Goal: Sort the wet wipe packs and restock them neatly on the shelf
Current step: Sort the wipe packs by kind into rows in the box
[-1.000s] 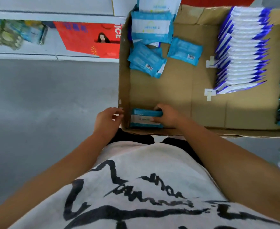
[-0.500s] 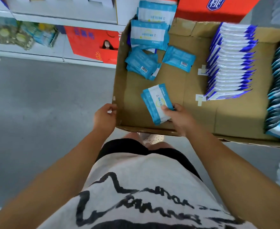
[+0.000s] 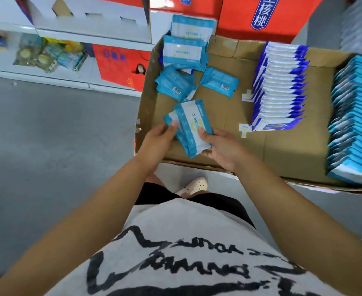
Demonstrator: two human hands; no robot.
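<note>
Both hands hold a small stack of light-blue wet wipe packs (image 3: 189, 127) above the front left corner of a shallow cardboard tray (image 3: 225, 120). My left hand (image 3: 157, 142) pinches the stack's left edge with thumb and fingers. From the right, my right hand (image 3: 220, 147) grips it, thumb on top. Loose light-blue packs (image 3: 175, 86) lie at the tray's back left, one (image 3: 218, 84) apart beside them, and two larger packs (image 3: 183, 51) lean on the back wall. A row of white-and-dark-blue packs (image 3: 280, 86) stands in the middle.
A row of light-blue packs (image 3: 355, 124) fills the tray's right side. Red cartons (image 3: 261, 18) stand behind the tray. White shelving with packaged goods (image 3: 47, 54) runs along the left. Grey floor (image 3: 47, 157) lies below; my shoe (image 3: 195, 185) shows under the tray's front edge.
My right hand lifted the packs from the tray's front corner and turned them face up. My left hand left the tray's edge and took hold of the stack's left side.
</note>
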